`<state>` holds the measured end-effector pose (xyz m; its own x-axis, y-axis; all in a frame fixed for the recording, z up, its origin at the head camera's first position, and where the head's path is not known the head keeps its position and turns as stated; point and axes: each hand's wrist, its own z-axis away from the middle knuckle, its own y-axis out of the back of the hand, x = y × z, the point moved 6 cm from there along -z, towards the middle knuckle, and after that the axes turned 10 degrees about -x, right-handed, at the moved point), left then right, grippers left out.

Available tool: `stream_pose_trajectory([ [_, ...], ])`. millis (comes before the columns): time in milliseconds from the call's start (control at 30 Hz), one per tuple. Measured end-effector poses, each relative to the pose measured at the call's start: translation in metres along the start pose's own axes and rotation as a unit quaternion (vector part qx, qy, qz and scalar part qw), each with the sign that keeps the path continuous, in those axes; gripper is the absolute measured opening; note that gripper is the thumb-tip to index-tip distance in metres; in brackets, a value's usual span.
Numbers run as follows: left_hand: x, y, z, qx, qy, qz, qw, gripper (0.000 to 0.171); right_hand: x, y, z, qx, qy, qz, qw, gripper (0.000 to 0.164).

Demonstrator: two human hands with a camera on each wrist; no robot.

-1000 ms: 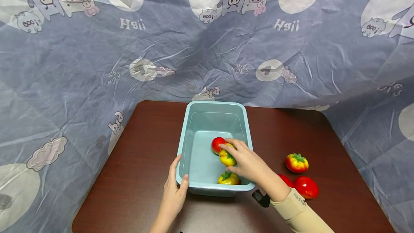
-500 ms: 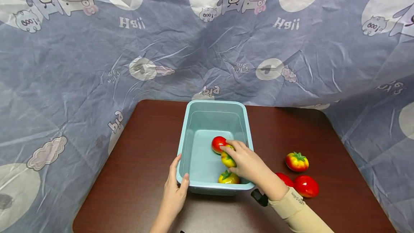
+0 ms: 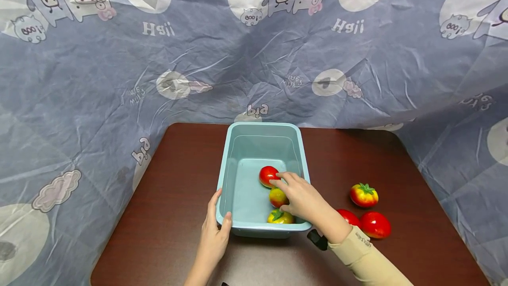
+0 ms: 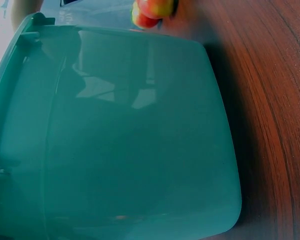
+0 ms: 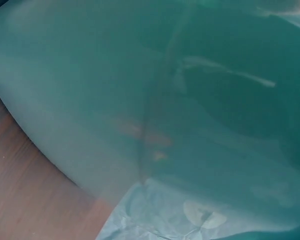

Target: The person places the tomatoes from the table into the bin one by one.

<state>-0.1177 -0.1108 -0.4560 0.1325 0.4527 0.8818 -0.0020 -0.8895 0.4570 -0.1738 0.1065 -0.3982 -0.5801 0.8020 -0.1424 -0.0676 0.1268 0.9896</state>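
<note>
A light blue-green plastic bin (image 3: 225, 158) stands on the table, its outer wall filling most of both wrist views. My left hand (image 3: 212, 238) grips its near-left corner, thumb on the rim. My right hand (image 3: 304, 198) reaches over the right rim, its fingers spread above a yellow-red toy tomato (image 3: 278, 197) inside. Whether the fingertips touch that tomato is hard to tell. Beyond it lies a red toy tomato (image 3: 268, 176), close to the fingertips. A yellow toy tomato with a green top (image 3: 280, 217) sits at the bin's near end.
On the dark brown table (image 3: 166, 206), right of the bin, lie a yellow-red toy tomato (image 3: 364, 195), a red one (image 3: 375, 225) and another red one (image 3: 348, 217) partly behind the right forearm. A printed grey-blue cloth (image 3: 254, 56) hangs behind the table.
The yellow-red tomato under my right hand has turned, its green top no longer showing, and sits slightly lower in view. The right fingers have loosened around it. My left hand keeps its grip.
</note>
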Motion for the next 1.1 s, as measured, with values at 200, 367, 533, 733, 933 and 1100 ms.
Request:
stream_pose_trajectory([
  [200, 0.0, 0.0, 0.0, 0.002, 0.0, 0.006, 1.0, 0.059, 0.001, 0.001, 0.0, 0.008, 0.01, -0.006, 1.0, 0.062],
  [367, -0.001, -0.001, 0.0, 0.001, 0.01, 0.007, 0.9999, 0.059, 0.001, 0.002, -0.001, 0.018, 0.022, -0.004, 1.0, 0.058],
  [533, -0.003, -0.002, 0.0, -0.003, 0.02, 0.003, 0.9998, 0.059, 0.001, 0.005, 0.0, 0.037, 0.03, -0.013, 0.999, 0.052],
  [733, -0.002, -0.001, 0.0, -0.006, 0.016, 0.009, 0.9998, 0.059, 0.002, 0.01, 0.005, 0.086, 0.021, -0.047, 0.995, 0.042],
  [933, -0.002, -0.002, -0.001, -0.008, 0.019, 0.008, 0.9998, 0.06, 0.003, 0.015, 0.009, 0.137, 0.027, -0.05, 0.989, 0.033],
  [1100, -0.002, -0.003, -0.001, -0.008, 0.018, 0.009, 0.9998, 0.061, 0.003, 0.021, 0.014, 0.16, 0.034, -0.056, 0.985, 0.032],
])
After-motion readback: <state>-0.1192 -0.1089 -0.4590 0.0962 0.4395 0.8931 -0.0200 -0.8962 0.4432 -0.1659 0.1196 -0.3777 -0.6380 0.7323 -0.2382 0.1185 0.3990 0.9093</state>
